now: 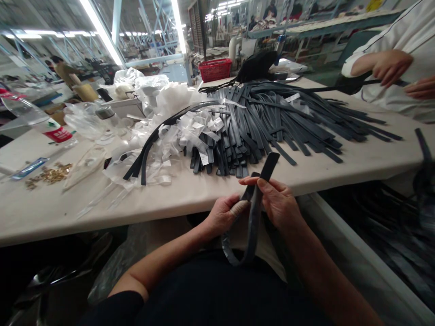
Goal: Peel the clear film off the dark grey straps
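A dark grey strap (252,226) is bent into a loop in front of my body, below the table's front edge. My right hand (277,199) pinches it near one flat end, which sticks up past the fingers. My left hand (224,215) is closed around the strap's other part, with a pale wrap on one finger. Behind the hands lies a large pile of similar dark straps (238,131) on the table. White paper-like strips (197,129) are heaped against the pile's left side.
The beige table (136,203) holds small gold metal pieces (56,174), a bottle with a red label (56,129) and a red basket (215,70) at the back. On the right, a co-worker's hand (390,65) grips a dark strap. More dark straps (374,226) lie below the table at right.
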A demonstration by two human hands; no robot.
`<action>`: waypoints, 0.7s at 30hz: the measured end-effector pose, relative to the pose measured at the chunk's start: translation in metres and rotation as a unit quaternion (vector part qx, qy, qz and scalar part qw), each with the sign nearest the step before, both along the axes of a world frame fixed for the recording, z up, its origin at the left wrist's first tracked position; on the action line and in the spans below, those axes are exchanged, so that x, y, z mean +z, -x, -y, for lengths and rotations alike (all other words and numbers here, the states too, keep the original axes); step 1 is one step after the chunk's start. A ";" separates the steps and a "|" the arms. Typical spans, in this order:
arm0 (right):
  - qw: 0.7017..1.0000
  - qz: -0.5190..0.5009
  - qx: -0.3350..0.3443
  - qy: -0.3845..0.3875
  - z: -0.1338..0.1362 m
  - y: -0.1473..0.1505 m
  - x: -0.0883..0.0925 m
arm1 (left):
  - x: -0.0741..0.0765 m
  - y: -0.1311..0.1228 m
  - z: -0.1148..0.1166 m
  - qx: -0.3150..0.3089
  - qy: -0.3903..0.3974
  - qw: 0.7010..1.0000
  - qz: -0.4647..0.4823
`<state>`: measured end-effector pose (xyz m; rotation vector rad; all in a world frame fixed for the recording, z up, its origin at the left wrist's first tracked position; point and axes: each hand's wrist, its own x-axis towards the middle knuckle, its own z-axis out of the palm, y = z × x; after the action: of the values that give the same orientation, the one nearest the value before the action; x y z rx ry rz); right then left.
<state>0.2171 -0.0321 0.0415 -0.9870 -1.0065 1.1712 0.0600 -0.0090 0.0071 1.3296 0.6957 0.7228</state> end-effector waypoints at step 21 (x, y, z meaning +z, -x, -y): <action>0.988 0.106 0.100 -0.054 0.005 0.013 -0.019 | 0.001 0.007 0.005 0.051 0.081 0.992 0.086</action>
<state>0.2042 -0.0370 0.0222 -0.9555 -1.3504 1.1786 0.0529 -0.0142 0.0083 1.0755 0.6720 0.8360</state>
